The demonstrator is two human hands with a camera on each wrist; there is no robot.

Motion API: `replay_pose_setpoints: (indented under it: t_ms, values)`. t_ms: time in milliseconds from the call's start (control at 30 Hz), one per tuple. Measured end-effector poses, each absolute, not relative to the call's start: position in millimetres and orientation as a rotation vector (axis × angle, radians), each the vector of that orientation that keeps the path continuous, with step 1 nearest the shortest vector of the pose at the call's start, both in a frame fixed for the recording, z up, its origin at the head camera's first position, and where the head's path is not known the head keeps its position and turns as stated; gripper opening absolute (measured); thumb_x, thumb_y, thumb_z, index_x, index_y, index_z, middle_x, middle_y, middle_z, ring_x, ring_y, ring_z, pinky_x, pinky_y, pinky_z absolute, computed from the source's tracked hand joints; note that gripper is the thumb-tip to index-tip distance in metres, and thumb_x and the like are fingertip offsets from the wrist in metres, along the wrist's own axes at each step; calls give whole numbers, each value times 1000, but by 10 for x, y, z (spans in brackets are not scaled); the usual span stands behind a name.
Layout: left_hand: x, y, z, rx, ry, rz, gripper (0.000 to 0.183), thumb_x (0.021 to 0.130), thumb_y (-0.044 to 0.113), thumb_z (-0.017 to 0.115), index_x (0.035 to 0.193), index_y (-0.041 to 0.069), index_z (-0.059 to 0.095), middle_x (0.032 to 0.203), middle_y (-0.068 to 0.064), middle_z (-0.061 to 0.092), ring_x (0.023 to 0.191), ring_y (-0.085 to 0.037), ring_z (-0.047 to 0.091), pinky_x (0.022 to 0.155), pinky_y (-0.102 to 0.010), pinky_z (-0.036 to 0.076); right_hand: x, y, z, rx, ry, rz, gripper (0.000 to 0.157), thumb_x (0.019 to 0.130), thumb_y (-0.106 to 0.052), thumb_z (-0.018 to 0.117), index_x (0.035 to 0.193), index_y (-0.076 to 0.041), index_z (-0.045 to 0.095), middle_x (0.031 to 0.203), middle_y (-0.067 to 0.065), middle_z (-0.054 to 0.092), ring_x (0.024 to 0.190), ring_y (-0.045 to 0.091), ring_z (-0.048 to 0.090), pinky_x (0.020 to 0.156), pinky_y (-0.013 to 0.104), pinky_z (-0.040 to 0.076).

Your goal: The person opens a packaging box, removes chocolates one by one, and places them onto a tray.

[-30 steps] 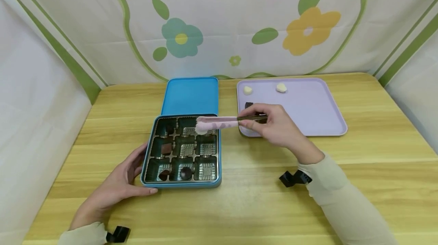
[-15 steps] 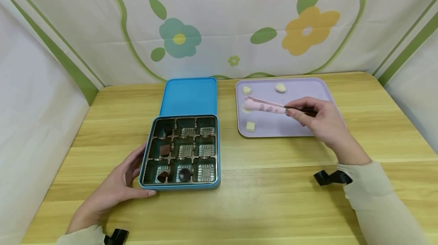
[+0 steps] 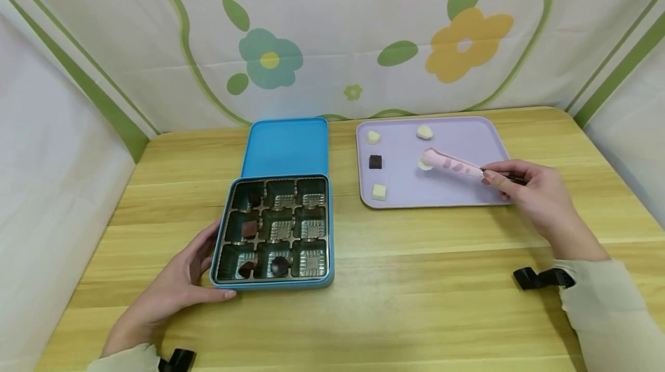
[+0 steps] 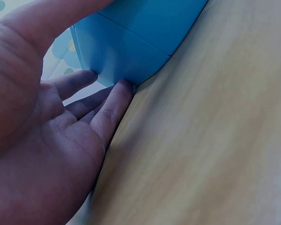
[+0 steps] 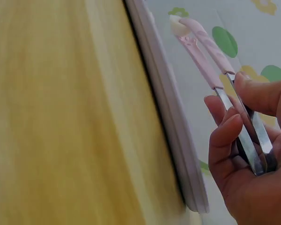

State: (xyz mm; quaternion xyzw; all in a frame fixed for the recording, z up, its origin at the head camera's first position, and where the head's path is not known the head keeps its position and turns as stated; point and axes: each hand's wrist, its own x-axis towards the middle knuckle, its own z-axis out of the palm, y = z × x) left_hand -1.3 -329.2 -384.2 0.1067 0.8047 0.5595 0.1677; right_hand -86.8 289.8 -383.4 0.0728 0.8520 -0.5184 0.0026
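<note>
My right hand (image 3: 540, 201) pinches pink-tipped metal tongs (image 3: 454, 163) above the lilac tray (image 3: 467, 193). Between the tips of the tongs sits a small white chocolate (image 5: 178, 26), raised over the tray's middle. On the left, a blue tin (image 3: 280, 285) holds a dark plastic insert with a grid of compartments. Brown chocolates lie in its left column, and a round dark chocolate (image 3: 279, 266) is in the front middle one. Fairly straight fingers of my left hand (image 3: 174, 288) touch the tin's left side, its thumb along the front left corner.
On the tray, a dark square chocolate (image 3: 375, 162) lies between a white one (image 3: 373, 137) and a square white one (image 3: 379, 192) along the left side. Another white chocolate (image 3: 424, 131) is near the back. The blue lid (image 3: 286, 147) lies behind the tin.
My right hand has carried the tongs from over the tin rightward to the tray, then further right with the white chocolate. The dark square chocolate has come into full view. My left hand stays at the tin.
</note>
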Motion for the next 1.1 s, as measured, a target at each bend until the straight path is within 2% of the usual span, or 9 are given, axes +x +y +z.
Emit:
replay_pose_setpoints:
  t_ms: [167,400,633,800,967,1100]
  values:
    - [-16,-3288,-3845,306,2291,1592,119,81,-2,91,174,22,20,176,-20,27,145,14,40,109,-6,40,-907,2903,-3862,313,2650,-1593,22,102,-35,76,117,-19,81,87,-25,73,72,6,56,60,21,49]
    - [-32,-3296,-3837,283,2294,1585,120,80,-2,92,174,24,21,175,-20,29,144,11,43,108,-6,41,-946,2860,-3865,407,2596,-1564,28,103,-40,73,117,-17,78,87,-28,73,77,4,59,65,19,54]
    - [-21,-3296,-3845,292,2291,1590,119,81,-2,91,174,23,21,175,-18,30,144,10,44,107,-7,43,-961,2863,-3861,474,2520,-1639,9,103,-40,73,102,-32,78,84,-26,76,77,3,60,64,17,54]
    - [-20,-3302,-3844,269,2286,1583,119,81,0,91,174,24,20,176,-15,30,143,10,45,106,-9,45,-954,2868,-3853,502,2519,-1652,6,103,-39,74,99,-36,78,83,-27,76,74,3,59,63,17,54]
    - [-22,-3310,-3843,254,2284,1574,120,81,1,92,174,25,20,177,-13,28,144,13,42,107,-8,44,-944,2869,-3847,535,2528,-1644,7,102,-41,74,103,-35,77,85,-29,74,76,2,60,64,17,54]
    - [-17,-3297,-3840,280,2287,1586,119,81,-1,91,174,24,21,177,-14,28,145,12,42,107,-7,43,-940,2853,-3850,550,2584,-1594,21,101,-46,74,115,-30,77,90,-29,68,79,1,60,67,17,55]
